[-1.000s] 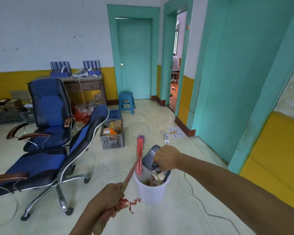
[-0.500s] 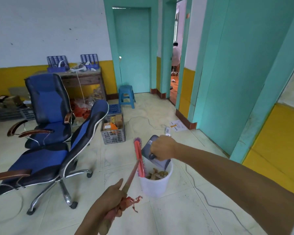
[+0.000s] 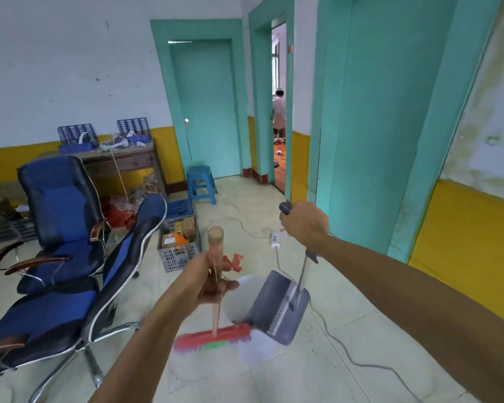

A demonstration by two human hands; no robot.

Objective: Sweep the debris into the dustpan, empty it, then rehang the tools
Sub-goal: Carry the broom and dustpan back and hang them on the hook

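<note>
Emptying step looks finished: left hand (image 3: 213, 282) fisted on broom (image 3: 216, 289) handle, right hand (image 3: 303, 223) fisted on dustpan (image 3: 277, 308) handle, both over white bucket (image 3: 236, 298); next calls for rehanging the tools.

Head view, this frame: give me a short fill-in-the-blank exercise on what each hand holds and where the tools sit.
1. The left hand grips the wooden handle of the ____.
2. The right hand holds the grey dustpan by its long ____.
3. The dustpan hangs over the rim of the white ____.
4. The broom head has bristles that are mostly ____ in colour.

Missing words: broom; handle; bucket; red
</note>
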